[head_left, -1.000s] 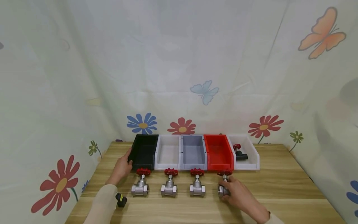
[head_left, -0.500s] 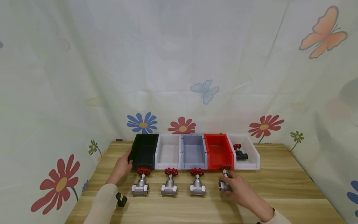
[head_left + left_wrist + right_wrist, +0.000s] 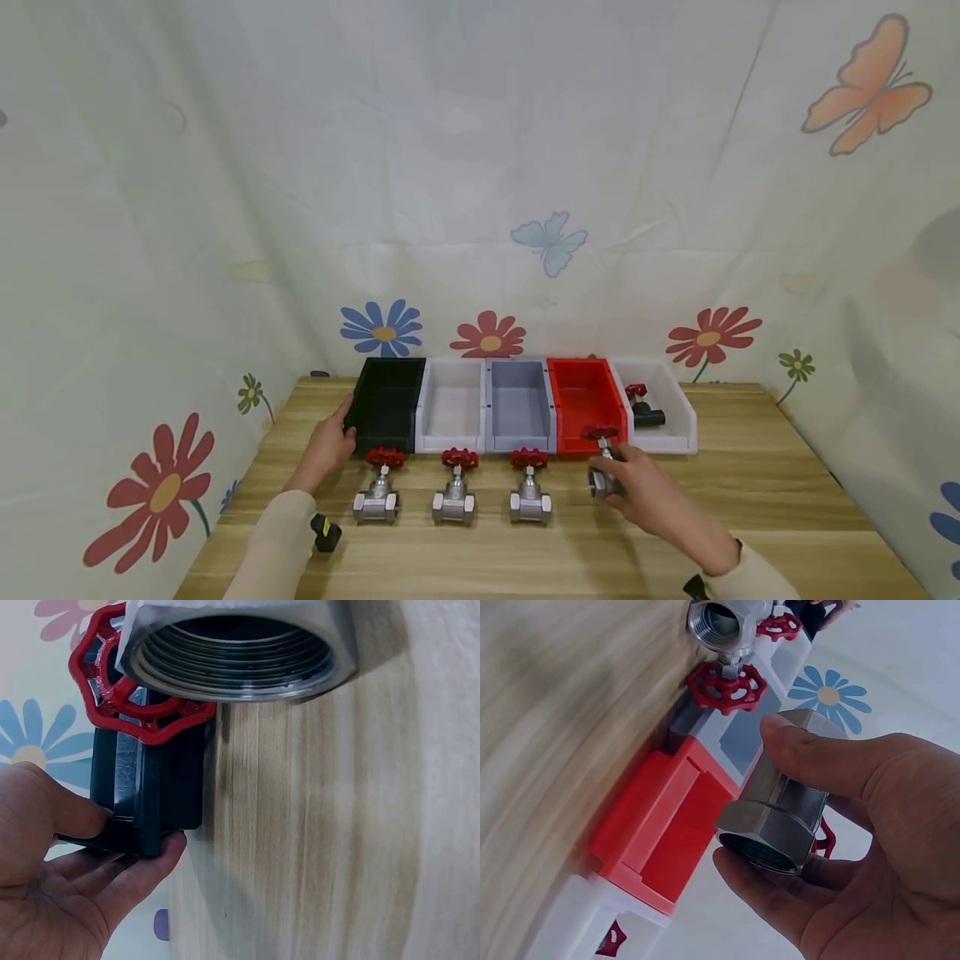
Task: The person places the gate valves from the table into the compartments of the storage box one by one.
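My left hand (image 3: 327, 450) pinches the side wall of the black bin (image 3: 381, 442) at the left end of the bin row. In the left wrist view the thumb (image 3: 82, 817) lies at the bin's edge and the fingers are on its outer side. My right hand (image 3: 651, 498) holds a steel gate valve (image 3: 776, 814) by its body, thumb on one side and fingers on the other. Its red handwheel (image 3: 600, 432) overlaps the front of the red bin (image 3: 588, 447) in the head view. Three similar gate valves (image 3: 377, 504) stand in a row on the table, handwheels toward the bins.
Between the black and red bins are a white bin (image 3: 450, 446) and a grey bin (image 3: 520, 444). The right-hand white bin (image 3: 678, 446) contains a dark valve (image 3: 647, 417) with a red handwheel. A flowered curtain (image 3: 480, 167) hangs behind the wooden table (image 3: 450, 558).
My right hand has raised the gate valve off the table and moved it slightly toward the red bin, tilting it. The left hand has stayed at the black bin.
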A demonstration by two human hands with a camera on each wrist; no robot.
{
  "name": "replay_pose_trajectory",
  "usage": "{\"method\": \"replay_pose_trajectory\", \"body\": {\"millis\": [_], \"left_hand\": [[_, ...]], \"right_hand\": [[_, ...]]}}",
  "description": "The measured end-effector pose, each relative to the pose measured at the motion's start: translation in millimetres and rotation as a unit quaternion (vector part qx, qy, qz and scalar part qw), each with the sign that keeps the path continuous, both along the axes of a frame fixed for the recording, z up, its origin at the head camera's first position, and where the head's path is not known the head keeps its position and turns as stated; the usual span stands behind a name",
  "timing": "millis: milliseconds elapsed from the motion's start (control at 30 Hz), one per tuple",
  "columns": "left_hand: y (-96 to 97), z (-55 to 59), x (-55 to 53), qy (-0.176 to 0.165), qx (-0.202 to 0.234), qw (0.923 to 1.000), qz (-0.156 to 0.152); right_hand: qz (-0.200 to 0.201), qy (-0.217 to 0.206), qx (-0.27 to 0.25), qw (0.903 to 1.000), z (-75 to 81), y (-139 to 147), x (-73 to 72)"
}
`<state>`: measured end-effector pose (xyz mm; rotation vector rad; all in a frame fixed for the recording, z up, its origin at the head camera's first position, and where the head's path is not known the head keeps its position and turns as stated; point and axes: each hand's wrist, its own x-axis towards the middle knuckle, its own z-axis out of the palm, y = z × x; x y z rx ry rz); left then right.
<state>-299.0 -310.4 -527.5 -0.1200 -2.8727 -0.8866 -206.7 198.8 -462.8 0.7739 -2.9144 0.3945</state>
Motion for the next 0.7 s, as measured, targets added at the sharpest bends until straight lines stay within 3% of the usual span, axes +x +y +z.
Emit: {"method": "replay_pose_trajectory", "body": {"millis": [133,400,700], "left_hand": [[0.5,-0.6,0.8,0.013,-0.005,0.9999,0.000],[-0.4,0.1,-0.5,-0.006,-0.003,0.9999,0.009],[-0.9,-2.0,-2.9,0.005,-0.008,0.9999,0.007]], "right_hand": [[0.011,0.008,-0.002,0.9999,5.8,1,-2.5],[0.004,0.021,0.008,0.9997,12.4,-1,-8.5],[0.000,0.048,0.006,0.9988,18.8,0,-20.1]]}}
